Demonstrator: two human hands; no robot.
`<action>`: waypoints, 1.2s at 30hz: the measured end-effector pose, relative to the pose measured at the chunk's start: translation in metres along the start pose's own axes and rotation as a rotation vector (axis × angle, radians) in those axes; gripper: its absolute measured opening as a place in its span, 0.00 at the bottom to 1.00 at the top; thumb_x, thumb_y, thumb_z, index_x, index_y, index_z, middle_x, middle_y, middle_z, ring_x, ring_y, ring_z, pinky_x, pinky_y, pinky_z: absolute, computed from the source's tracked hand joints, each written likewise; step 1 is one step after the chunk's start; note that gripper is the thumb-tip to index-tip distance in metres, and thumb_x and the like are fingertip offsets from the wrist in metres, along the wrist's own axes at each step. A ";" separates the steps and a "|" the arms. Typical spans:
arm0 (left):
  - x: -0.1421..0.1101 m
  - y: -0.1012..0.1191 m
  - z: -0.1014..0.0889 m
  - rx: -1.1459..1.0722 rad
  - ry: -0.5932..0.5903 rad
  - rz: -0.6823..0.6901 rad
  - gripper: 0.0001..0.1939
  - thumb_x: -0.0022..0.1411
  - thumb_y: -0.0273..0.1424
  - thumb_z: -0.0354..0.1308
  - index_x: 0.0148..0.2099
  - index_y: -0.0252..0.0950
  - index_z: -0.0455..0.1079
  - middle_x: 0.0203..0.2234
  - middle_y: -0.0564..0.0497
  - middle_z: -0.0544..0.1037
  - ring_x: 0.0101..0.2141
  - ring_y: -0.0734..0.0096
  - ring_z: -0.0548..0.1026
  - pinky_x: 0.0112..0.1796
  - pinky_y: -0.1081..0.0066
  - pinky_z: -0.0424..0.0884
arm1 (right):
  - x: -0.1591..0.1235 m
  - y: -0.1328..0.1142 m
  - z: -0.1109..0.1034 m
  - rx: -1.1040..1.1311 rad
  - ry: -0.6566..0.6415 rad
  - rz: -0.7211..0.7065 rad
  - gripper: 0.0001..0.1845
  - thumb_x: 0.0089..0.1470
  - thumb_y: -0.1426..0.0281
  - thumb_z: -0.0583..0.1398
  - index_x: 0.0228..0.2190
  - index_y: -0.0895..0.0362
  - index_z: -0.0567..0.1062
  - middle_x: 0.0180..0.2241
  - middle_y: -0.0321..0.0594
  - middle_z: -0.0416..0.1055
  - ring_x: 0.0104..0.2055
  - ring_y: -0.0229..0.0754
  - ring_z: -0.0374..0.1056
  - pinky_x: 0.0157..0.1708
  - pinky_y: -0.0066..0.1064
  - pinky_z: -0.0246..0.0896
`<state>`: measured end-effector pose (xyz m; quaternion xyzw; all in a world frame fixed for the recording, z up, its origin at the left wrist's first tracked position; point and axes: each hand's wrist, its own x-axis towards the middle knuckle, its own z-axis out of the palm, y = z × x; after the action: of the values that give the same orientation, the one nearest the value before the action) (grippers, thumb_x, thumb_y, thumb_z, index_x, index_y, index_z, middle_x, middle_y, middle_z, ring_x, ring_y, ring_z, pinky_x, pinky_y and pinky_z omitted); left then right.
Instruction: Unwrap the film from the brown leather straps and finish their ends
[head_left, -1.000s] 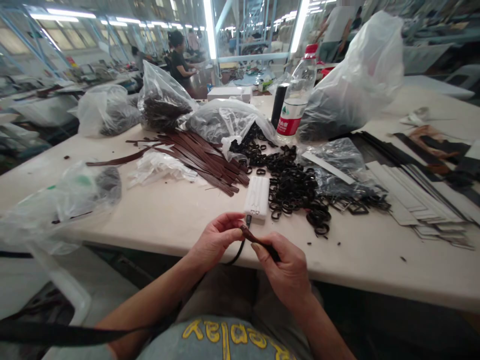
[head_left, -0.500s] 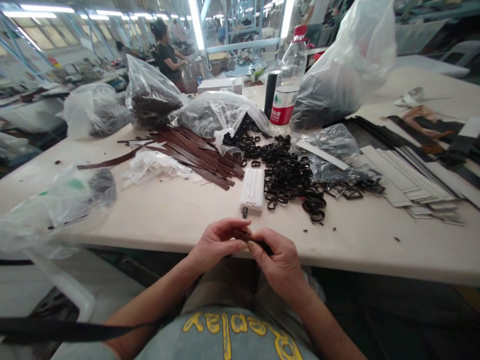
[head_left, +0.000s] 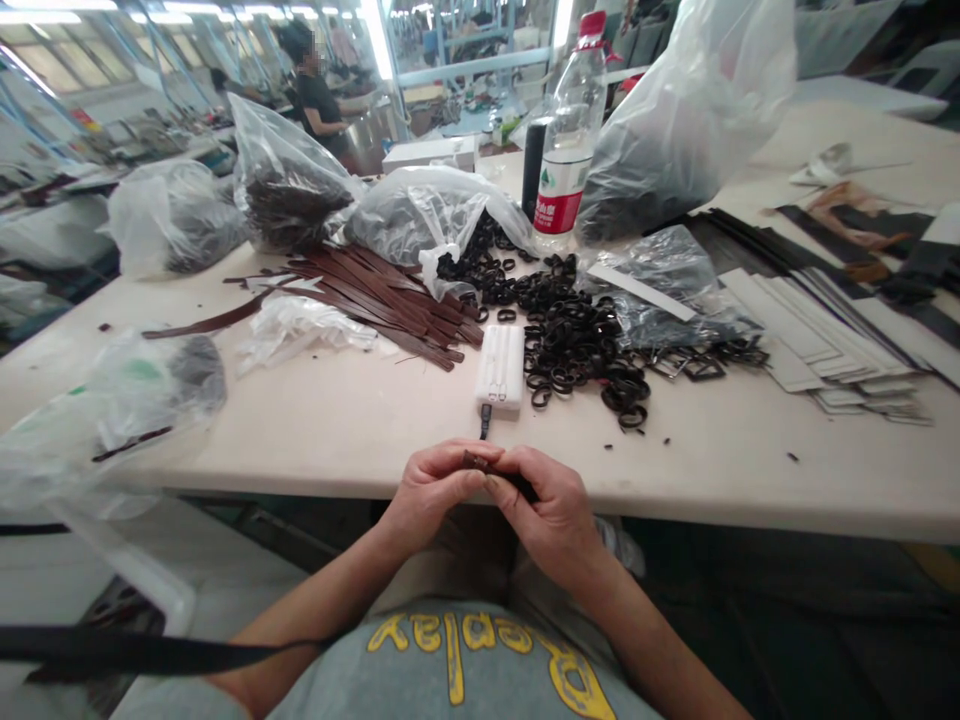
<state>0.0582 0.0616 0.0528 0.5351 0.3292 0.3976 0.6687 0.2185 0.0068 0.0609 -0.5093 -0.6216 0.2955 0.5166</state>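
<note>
My left hand and my right hand meet at the near edge of the table, both pinched on a short dark brown strap held between them. Only a small part of the strap shows between the fingertips. Just beyond my hands lies a white power bank with a black cable plugged in. Behind it spreads a heap of black loops, and to the left a fan of brown straps.
Clear plastic bags of parts stand along the back, with a water bottle and a black cylinder. Flat grey and black strips lie at the right. A crumpled bag sits at the left edge. A person works at a far table.
My hands have closed together over the strap, so less of it shows than a second ago. The view has tilted slightly down.
</note>
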 end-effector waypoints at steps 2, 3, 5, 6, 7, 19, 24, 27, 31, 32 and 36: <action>0.000 0.005 -0.001 0.047 0.002 0.065 0.07 0.55 0.33 0.68 0.38 0.41 0.82 0.39 0.48 0.82 0.43 0.62 0.77 0.48 0.66 0.71 | 0.000 0.000 -0.001 -0.015 -0.017 -0.009 0.03 0.60 0.70 0.60 0.35 0.53 0.75 0.32 0.36 0.76 0.34 0.40 0.72 0.35 0.29 0.65; 0.000 0.006 -0.002 0.057 -0.015 0.081 0.08 0.55 0.33 0.68 0.39 0.41 0.82 0.40 0.47 0.82 0.44 0.61 0.77 0.49 0.66 0.71 | -0.001 -0.001 -0.001 -0.012 -0.026 -0.015 0.03 0.61 0.70 0.60 0.35 0.53 0.75 0.32 0.36 0.76 0.35 0.39 0.72 0.35 0.29 0.65; -0.001 0.005 -0.004 0.054 -0.082 0.089 0.11 0.56 0.36 0.67 0.43 0.41 0.82 0.43 0.46 0.82 0.46 0.59 0.77 0.50 0.64 0.71 | -0.001 -0.003 -0.002 0.010 -0.046 -0.024 0.03 0.61 0.72 0.59 0.35 0.53 0.75 0.33 0.36 0.77 0.36 0.39 0.73 0.37 0.29 0.66; -0.001 0.004 -0.006 0.043 -0.115 0.088 0.13 0.57 0.37 0.67 0.45 0.41 0.81 0.44 0.45 0.82 0.47 0.58 0.77 0.51 0.63 0.71 | -0.001 -0.003 -0.001 0.017 -0.052 -0.025 0.03 0.60 0.72 0.59 0.35 0.54 0.75 0.34 0.37 0.77 0.36 0.39 0.73 0.37 0.29 0.66; -0.001 0.002 -0.007 0.031 -0.134 0.086 0.14 0.58 0.39 0.65 0.46 0.41 0.81 0.45 0.45 0.81 0.48 0.57 0.77 0.51 0.63 0.70 | 0.000 -0.004 -0.001 0.020 -0.055 -0.025 0.03 0.60 0.72 0.59 0.34 0.54 0.75 0.34 0.37 0.77 0.37 0.39 0.73 0.38 0.29 0.66; 0.005 0.003 -0.019 0.044 0.150 0.149 0.10 0.63 0.37 0.61 0.39 0.39 0.82 0.39 0.47 0.83 0.44 0.62 0.78 0.50 0.66 0.70 | -0.003 -0.004 -0.013 -0.305 -0.228 0.101 0.09 0.61 0.68 0.59 0.44 0.54 0.74 0.38 0.38 0.78 0.38 0.45 0.73 0.37 0.33 0.62; 0.007 0.002 -0.021 0.035 0.148 0.151 0.09 0.63 0.36 0.61 0.39 0.40 0.82 0.39 0.48 0.83 0.44 0.64 0.78 0.50 0.67 0.69 | -0.006 -0.002 -0.012 -0.417 -0.270 0.066 0.08 0.62 0.67 0.58 0.42 0.56 0.74 0.36 0.41 0.77 0.35 0.46 0.73 0.34 0.32 0.60; 0.007 0.001 -0.021 0.031 0.152 0.150 0.09 0.64 0.36 0.61 0.39 0.41 0.82 0.39 0.48 0.83 0.44 0.64 0.78 0.51 0.67 0.69 | -0.007 0.002 -0.010 -0.424 -0.278 0.029 0.08 0.64 0.67 0.56 0.38 0.56 0.74 0.32 0.39 0.76 0.32 0.43 0.71 0.31 0.31 0.58; 0.004 -0.001 -0.018 0.022 0.086 0.119 0.10 0.62 0.38 0.62 0.41 0.41 0.82 0.42 0.47 0.83 0.46 0.62 0.77 0.51 0.66 0.69 | -0.007 0.005 -0.005 -0.395 -0.258 -0.037 0.16 0.67 0.67 0.51 0.31 0.56 0.73 0.25 0.37 0.73 0.26 0.40 0.68 0.26 0.29 0.54; 0.003 -0.001 -0.016 0.020 0.037 0.096 0.11 0.61 0.39 0.64 0.42 0.41 0.81 0.43 0.46 0.82 0.47 0.61 0.77 0.51 0.65 0.69 | -0.006 0.005 -0.003 -0.382 -0.247 -0.053 0.17 0.67 0.66 0.50 0.29 0.56 0.72 0.24 0.37 0.72 0.25 0.40 0.67 0.26 0.29 0.54; 0.000 -0.001 -0.007 0.013 -0.099 0.017 0.12 0.57 0.38 0.67 0.43 0.41 0.81 0.46 0.45 0.81 0.50 0.58 0.76 0.52 0.64 0.70 | -0.002 0.005 0.002 -0.324 -0.202 -0.097 0.19 0.68 0.65 0.49 0.30 0.57 0.73 0.27 0.41 0.75 0.28 0.41 0.70 0.29 0.30 0.57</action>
<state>0.0521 0.0653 0.0504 0.5611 0.2938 0.3744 0.6773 0.2177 0.0072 0.0552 -0.5233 -0.7333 0.2158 0.3765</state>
